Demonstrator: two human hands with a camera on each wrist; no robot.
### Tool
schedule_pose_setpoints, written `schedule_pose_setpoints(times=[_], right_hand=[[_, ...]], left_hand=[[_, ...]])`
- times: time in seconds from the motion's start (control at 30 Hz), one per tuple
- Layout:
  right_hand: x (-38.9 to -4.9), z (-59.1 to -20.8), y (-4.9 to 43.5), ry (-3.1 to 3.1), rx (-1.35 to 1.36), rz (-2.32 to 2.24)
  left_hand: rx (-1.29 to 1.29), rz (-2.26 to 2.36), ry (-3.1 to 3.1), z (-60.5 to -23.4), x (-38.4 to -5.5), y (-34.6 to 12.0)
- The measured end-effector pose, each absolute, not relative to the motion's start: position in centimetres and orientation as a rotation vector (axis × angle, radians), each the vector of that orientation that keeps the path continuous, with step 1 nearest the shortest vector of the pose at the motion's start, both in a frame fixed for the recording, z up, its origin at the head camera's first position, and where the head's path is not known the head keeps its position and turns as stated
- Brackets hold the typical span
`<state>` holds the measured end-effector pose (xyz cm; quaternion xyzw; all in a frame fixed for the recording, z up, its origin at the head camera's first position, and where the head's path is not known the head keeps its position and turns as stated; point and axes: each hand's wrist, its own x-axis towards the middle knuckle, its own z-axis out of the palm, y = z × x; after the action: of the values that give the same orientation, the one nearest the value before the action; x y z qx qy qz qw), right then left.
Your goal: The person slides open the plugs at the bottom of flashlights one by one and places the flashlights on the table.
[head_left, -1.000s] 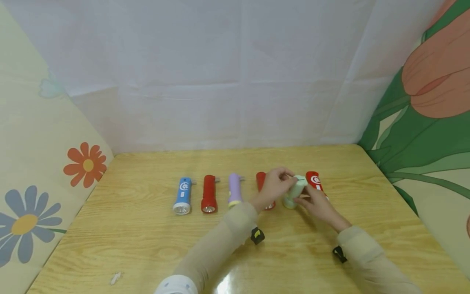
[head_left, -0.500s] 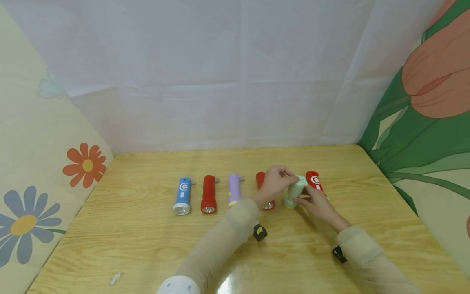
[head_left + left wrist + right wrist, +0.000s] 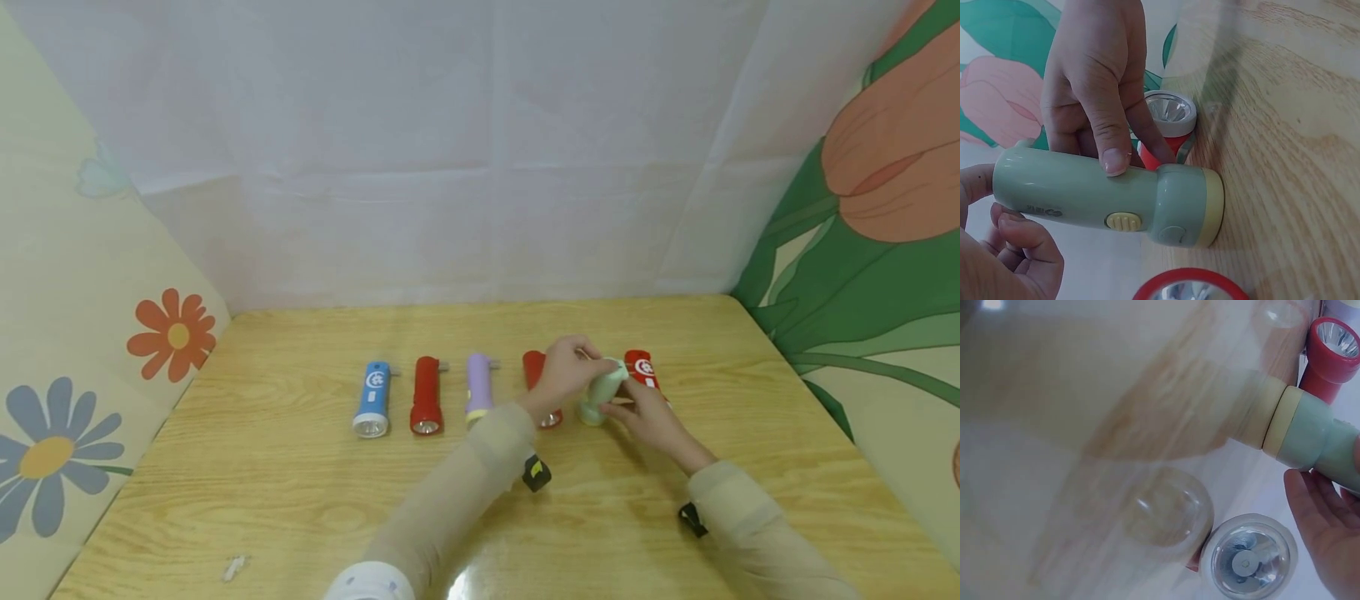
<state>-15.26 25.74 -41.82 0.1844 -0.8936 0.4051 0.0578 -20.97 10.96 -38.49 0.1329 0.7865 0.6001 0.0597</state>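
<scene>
A pale green flashlight with a cream rim stands head down on the table, tail end up. My left hand pinches its tail end from the left, other fingers curled. My right hand grips the body from the right; its thumb lies on the barrel in the left wrist view. A cream slide switch shows on the flashlight's side there. Beside the right hand lies a red flashlight with a white emblem. Another red flashlight is partly hidden behind the left hand.
To the left, a blue flashlight, a red flashlight and a purple flashlight lie in a row, lenses toward me. A small whitish scrap lies on the wooden table. A white cloth hangs behind.
My left forearm has shifted slightly to the right, the hand staying at the green flashlight's tail end. The right hand and the flashlight look unmoved.
</scene>
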Motion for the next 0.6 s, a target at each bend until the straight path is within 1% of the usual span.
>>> schedule_pose_setpoints(times=[0.6], right_hand=[[-15.17, -42.11, 25.63, -2.667, 0.612, 1.144]], left_hand=[[0.34, 1.838, 2.443, -38.67, -20.68, 11.38]])
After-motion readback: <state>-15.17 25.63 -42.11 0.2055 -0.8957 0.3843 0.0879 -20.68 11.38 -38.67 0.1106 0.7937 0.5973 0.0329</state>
